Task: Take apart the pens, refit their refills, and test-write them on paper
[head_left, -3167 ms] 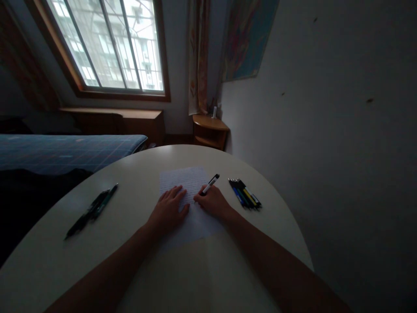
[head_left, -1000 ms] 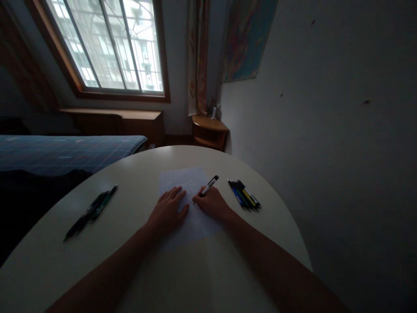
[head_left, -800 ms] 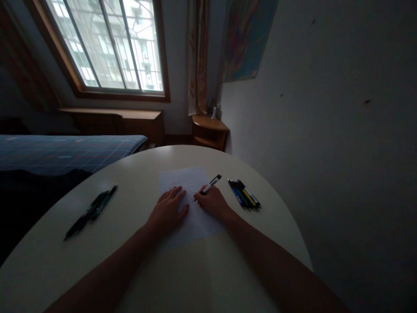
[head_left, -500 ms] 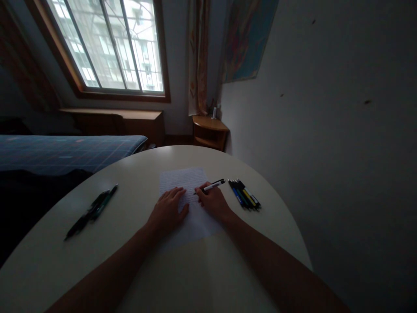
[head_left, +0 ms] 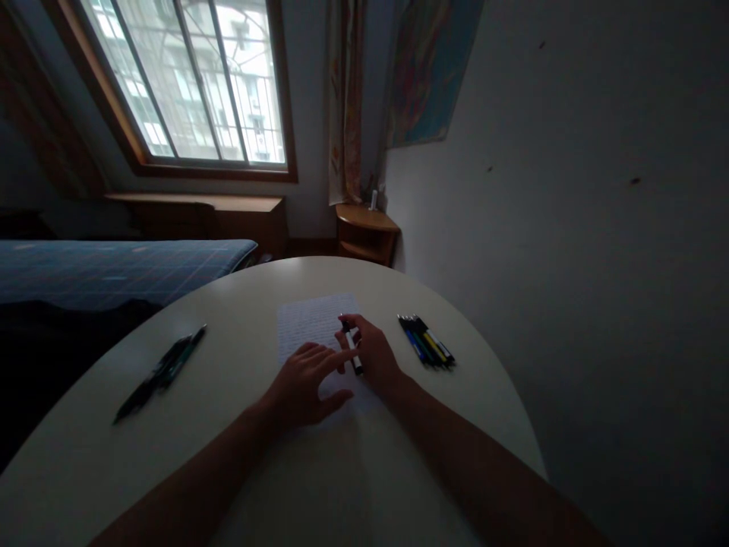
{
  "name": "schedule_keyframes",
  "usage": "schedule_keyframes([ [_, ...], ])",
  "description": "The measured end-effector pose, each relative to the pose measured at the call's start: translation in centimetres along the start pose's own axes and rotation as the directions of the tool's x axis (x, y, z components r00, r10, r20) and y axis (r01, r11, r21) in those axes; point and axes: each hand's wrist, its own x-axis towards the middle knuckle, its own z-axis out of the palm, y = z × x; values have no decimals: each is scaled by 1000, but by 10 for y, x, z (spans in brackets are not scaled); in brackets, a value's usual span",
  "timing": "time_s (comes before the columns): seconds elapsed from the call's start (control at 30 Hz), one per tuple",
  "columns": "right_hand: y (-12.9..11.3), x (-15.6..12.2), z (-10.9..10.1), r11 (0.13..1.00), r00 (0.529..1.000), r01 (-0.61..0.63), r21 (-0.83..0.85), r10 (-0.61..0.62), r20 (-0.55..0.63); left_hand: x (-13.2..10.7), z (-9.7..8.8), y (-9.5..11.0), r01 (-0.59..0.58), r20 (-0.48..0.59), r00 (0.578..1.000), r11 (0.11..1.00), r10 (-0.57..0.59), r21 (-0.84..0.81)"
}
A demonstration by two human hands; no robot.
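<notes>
A sheet of paper (head_left: 310,315) covered with lines of writing lies on the round pale table (head_left: 353,463). Over its right side my right hand (head_left: 374,353) grips a black-and-white pen (head_left: 351,348), thumb and fingers closed around it. The pen now points away from me, its lower end toward my body. My left hand (head_left: 307,384) rests over the lower left of the sheet with its fingers apart. Its index finger reaches to the pen's side and seems to touch it; the thumb stretches out below.
Several pens (head_left: 427,342) with blue, green, yellow and white parts lie side by side right of the paper. More dark pens (head_left: 162,372) lie at the left of the table. Beyond stand a bed (head_left: 125,266) and a wooden corner shelf (head_left: 367,219); a wall (head_left: 598,304) is on the right.
My right hand has turned the pen from a writing hold to pointing away from me. My left hand has slid toward me and right, its index finger now at the pen.
</notes>
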Motion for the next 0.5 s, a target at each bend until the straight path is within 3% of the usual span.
schedule_keyframes([
  [0.13, -2, 0, 3, 1000, 1000, -20, 7, 20, 17, -1, 0, -1, -12, 36, 999, 1000, 11, 18],
  [0.5, 9, 0, 7, 998, 999, 1, 70, -4, 51, 0, 2, -3, -37, -13, 999, 998, 38, 54],
])
